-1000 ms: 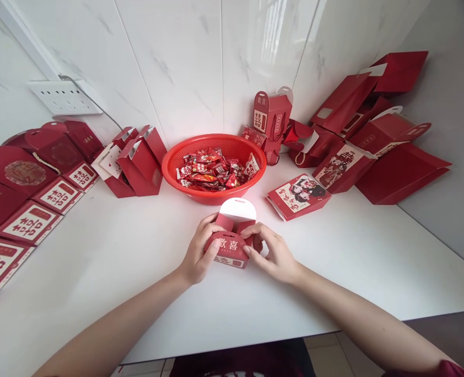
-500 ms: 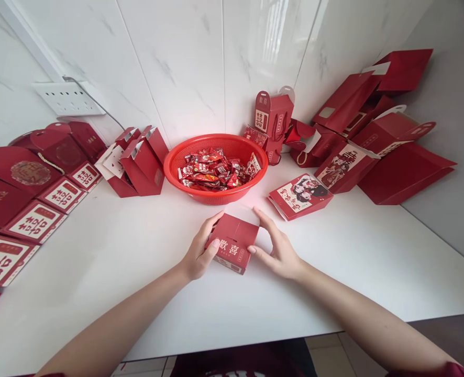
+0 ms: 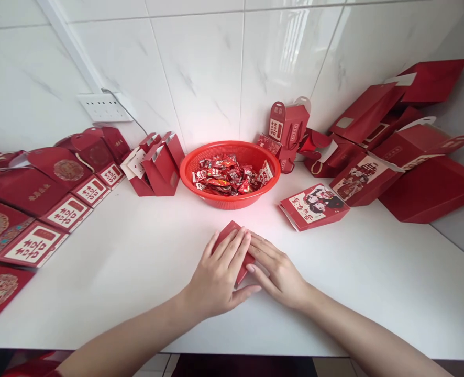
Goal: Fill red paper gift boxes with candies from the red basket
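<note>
A small red paper gift box [image 3: 229, 233] lies flattened on the white table [image 3: 137, 262], just in front of the red basket. My left hand [image 3: 221, 275] lies flat on top of it, fingers stretched out and together. My right hand [image 3: 273, 268] rests flat beside it, its fingers over the box's right part and touching the left hand's fingers. Most of the box is hidden under both hands; only its far corner and a lower edge show.
A red plastic basket [image 3: 216, 157] of wrapped sweets stands behind the hands. Flat red boxes [image 3: 65, 212] lie in rows at the left, open red boxes [image 3: 159, 165] near the basket, red paper bags [image 3: 408, 157] piled at the right. A wall socket [image 3: 104, 106] is on the tiles.
The box stood upright between my hands with its white flap up; then its flap was down, and it now lies pressed flat under both palms. The view has shifted.
</note>
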